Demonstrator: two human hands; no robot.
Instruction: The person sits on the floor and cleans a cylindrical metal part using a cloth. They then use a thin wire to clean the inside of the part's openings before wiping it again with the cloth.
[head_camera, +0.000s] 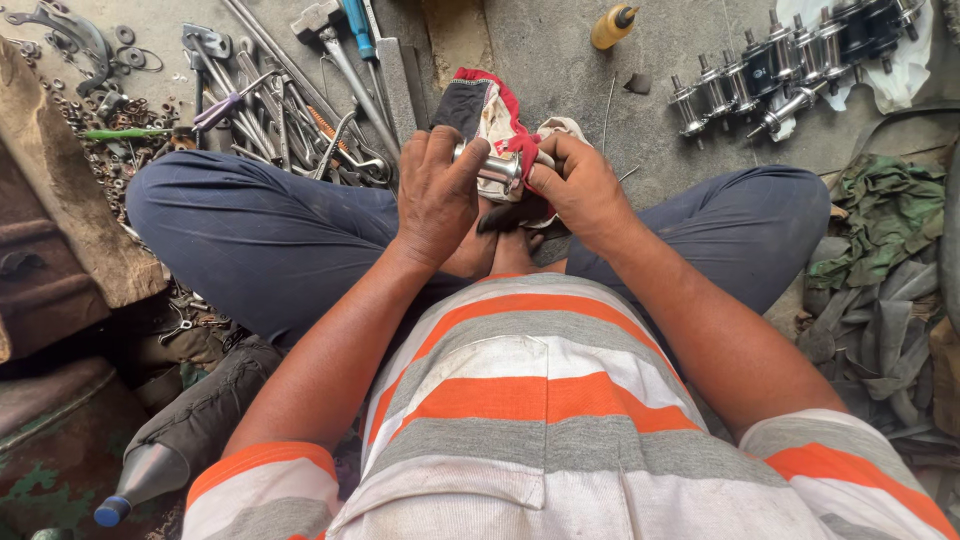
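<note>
Gripping a metal hub (497, 172) between both sets of fingers, the left hand (437, 195) and right hand (580, 188) close around it, a rag (487, 108) bunched just beyond the fingertips.

Bare floor (560, 60) ahead (tools (290, 100) crowd left).

metal hub (498, 172) half hidden by hands, rag (488, 108) partly covered

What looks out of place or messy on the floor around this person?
Tools lie in a tangled heap upper left, with washers and nuts scattered beside them. By contrast, the metal hubs upper right sit in a neat row.
</note>
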